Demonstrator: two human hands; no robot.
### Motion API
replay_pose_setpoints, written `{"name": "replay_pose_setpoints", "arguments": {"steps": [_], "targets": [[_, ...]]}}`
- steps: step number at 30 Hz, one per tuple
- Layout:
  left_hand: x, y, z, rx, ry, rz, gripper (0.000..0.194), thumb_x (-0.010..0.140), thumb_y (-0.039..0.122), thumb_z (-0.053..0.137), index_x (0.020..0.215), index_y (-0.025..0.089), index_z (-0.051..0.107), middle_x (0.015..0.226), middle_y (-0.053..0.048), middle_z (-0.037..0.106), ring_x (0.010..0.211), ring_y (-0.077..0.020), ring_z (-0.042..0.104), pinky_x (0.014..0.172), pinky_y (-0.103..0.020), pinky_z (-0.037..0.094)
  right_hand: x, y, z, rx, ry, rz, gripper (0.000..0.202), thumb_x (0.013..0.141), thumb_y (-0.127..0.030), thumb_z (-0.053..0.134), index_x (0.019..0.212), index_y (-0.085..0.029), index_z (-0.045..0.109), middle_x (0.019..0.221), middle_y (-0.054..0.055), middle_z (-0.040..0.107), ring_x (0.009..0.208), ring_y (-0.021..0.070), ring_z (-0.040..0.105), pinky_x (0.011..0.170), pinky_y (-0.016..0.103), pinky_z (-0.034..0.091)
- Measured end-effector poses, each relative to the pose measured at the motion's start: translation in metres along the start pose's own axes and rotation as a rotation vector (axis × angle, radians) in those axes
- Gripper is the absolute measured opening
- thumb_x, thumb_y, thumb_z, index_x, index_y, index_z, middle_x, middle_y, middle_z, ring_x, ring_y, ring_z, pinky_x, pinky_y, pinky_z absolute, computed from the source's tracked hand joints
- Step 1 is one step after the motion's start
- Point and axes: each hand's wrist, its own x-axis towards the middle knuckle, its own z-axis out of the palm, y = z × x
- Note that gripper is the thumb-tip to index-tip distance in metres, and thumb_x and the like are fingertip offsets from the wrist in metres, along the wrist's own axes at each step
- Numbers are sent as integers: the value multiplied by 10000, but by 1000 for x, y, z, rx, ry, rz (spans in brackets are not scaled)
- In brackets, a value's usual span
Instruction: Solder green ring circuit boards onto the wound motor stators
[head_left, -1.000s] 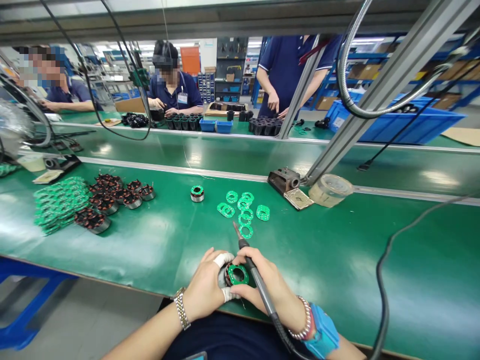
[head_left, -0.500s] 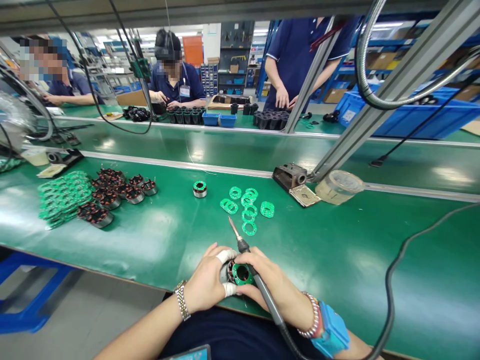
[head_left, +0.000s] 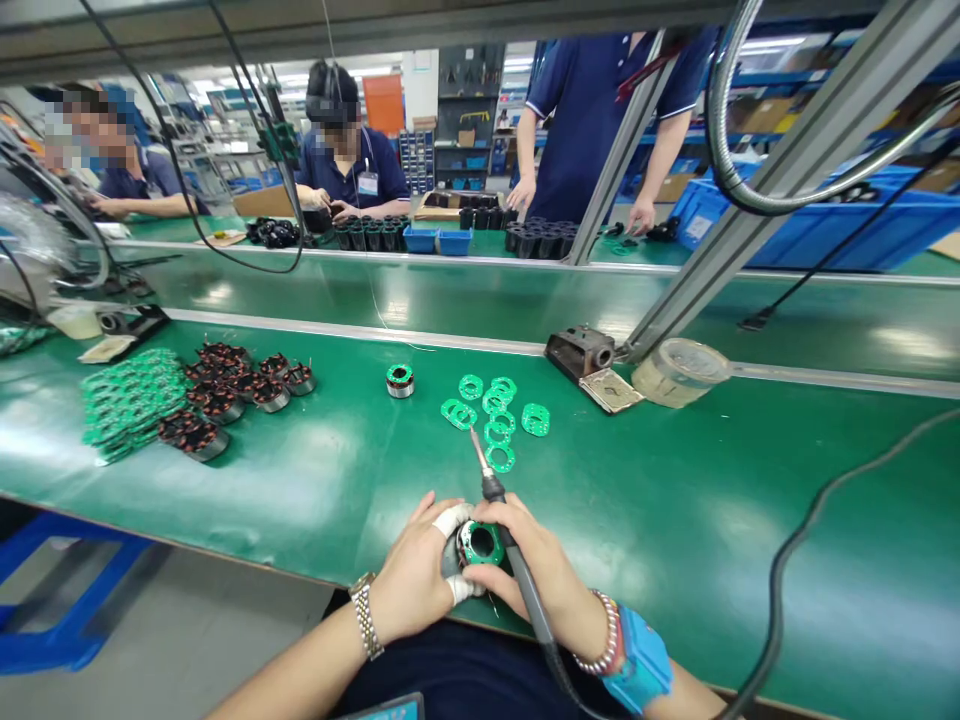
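Observation:
At the bench's front edge, my left hand [head_left: 409,575] is closed around a motor stator, with white wraps on its thumb and finger. On the stator sits a green ring-shaped circuit board [head_left: 495,549]. My right hand [head_left: 551,570] grips a soldering iron [head_left: 530,590], whose tip points up and away, while its thumb and fingers touch the board's near and far edges. Just beyond the tip lie several loose green ring boards [head_left: 500,458]. A stator with a board on top [head_left: 400,381] stands farther back. A thin wire hangs below the held stator.
Left on the bench are a pile of green board panels [head_left: 131,400] and several copper-wound stators [head_left: 225,385]. An iron holder [head_left: 581,350] and a round tub [head_left: 679,373] stand back right. The iron's cable [head_left: 784,570] curves along the right. Co-workers are across the bench.
The board now lies flatter over the stator under my fingers. My right hand and the iron have shifted slightly. Across the bench, the standing co-worker's hands have moved apart.

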Motion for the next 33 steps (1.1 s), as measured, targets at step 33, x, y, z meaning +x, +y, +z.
{"name": "replay_pose_setpoints", "arguments": {"steps": [33], "targets": [[22, -3, -12, -888, -133, -324, 301, 643, 367, 713, 658, 133, 523, 517, 34, 548, 447, -89, 565, 466, -185, 443, -15, -27, -18, -122, 233, 58, 144, 814, -107, 521, 910, -201, 574, 868, 69, 642, 818, 174, 644, 704, 256, 532]]}}
